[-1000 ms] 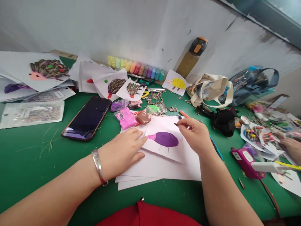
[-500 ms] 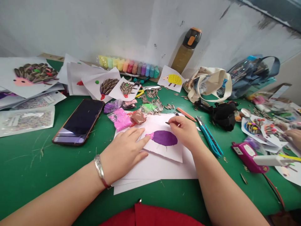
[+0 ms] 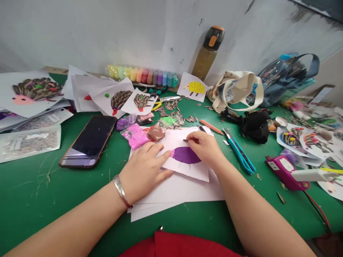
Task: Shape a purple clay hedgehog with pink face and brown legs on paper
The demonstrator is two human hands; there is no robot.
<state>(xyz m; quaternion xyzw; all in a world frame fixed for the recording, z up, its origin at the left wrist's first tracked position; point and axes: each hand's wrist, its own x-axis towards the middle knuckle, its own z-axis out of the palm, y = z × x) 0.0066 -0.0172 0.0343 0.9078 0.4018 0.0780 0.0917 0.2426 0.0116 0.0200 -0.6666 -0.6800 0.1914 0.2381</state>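
A small white sheet (image 3: 197, 173) lies at the centre of the clock, with twelve towards the wall (image 3: 134, 32). It carries a purple oval (image 3: 186, 155) with a pink patch (image 3: 173, 153) at its nine o'clock end, and rests over larger white sheets (image 3: 171, 191) on the green worktop (image 3: 66, 192).

The left hand (image 3: 146, 171) comes in from eight o'clock, open and palm down, fingers spread over the papers. Its index fingertip reaches the pink patch. The right hand (image 3: 202, 146) comes in from four o'clock, with thumb and index finger closed on a small dark sunflower seed (image 3: 185, 140) at the oval's twelve o'clock edge. Whether the seed touches the paper cannot be told.

Around the small sheet, the phone (image 3: 89, 141) lies flat at nine o'clock, and the bag of pink clay (image 3: 135, 136) and the bag of brown clay (image 3: 156, 132) sit at ten, near the left hand. The row of coloured clay packs (image 3: 143, 75) is at eleven, beside the wall. Loose sunflower seeds (image 3: 172, 105) are scattered between eleven and twelve. The card with a yellow hedgehog (image 3: 197, 87) leans at twelve, and just past it the bottle (image 3: 205, 59) stands tilted. The cream tote bag (image 3: 238, 92) is between one and two. The orange stick (image 3: 211, 127) is at two, the blue cutter (image 3: 241, 153) at three, and the magenta device (image 3: 288, 173) further out, just past three.
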